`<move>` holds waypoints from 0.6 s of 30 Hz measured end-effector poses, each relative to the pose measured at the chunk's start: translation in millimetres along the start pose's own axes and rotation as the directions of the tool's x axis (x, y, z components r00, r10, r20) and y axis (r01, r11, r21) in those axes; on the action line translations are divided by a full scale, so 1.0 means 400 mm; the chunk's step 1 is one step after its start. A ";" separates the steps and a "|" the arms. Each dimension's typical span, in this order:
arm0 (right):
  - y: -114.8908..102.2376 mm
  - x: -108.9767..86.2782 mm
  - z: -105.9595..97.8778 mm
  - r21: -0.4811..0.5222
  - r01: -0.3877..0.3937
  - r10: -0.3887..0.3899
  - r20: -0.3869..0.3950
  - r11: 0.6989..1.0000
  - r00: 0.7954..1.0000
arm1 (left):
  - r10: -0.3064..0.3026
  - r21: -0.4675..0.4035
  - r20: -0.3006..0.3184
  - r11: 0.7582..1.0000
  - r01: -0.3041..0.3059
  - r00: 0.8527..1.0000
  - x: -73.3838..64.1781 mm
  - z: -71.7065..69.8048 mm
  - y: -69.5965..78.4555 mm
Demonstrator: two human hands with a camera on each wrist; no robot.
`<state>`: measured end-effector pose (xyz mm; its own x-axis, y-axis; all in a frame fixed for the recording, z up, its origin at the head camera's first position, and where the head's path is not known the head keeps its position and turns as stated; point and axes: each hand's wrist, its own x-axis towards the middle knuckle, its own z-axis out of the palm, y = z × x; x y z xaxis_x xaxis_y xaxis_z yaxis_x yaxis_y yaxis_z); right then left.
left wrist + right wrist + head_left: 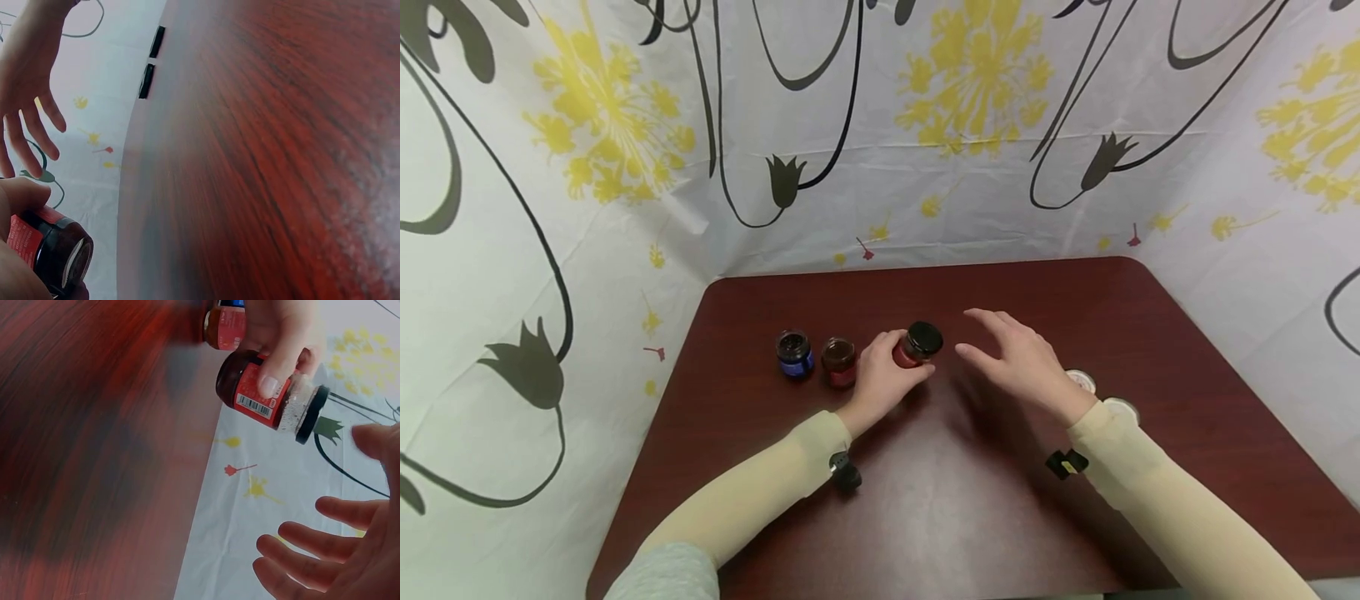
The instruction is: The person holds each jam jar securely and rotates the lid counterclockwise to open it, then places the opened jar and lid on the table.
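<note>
My left hand point(883, 375) grips a glass jar point(907, 357) with a red label, thumb and fingers curled round its sides. A black lid point(924, 337) sits on the jar, which leans to the right. In the right wrist view the label point(255, 394) shows a barcode, with the glass below the lid looking smeared inside. My right hand point(1018, 362) is held apart from the lid on its right, fingers spread and holding nothing. Left of the gripped jar stand a lidless red-labelled jar point(839, 363) and a lidless blue-labelled jar point(794, 354).
Two lids, one point(1081, 381) behind the other point(1122, 411), lie pale side up on the dark red wooden table point(917, 500), partly behind my right forearm. A patterned white cloth point(880, 225) hangs behind the table and along both sides.
</note>
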<state>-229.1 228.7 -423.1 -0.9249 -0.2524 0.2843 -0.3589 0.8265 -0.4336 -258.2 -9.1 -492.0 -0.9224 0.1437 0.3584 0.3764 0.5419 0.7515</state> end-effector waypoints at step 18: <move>-0.038 0.015 0.028 0.010 -0.016 0.015 0.050 1.000 0.999 | 0.057 0.006 0.004 0.998 -0.057 0.998 -0.023 -0.018 0.010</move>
<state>-230.7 209.1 -424.7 -0.9355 -0.2646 0.2343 -0.3453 0.8255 -0.4464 -247.6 -14.1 -488.3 -0.8999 0.1779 0.3982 0.4278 0.5375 0.7267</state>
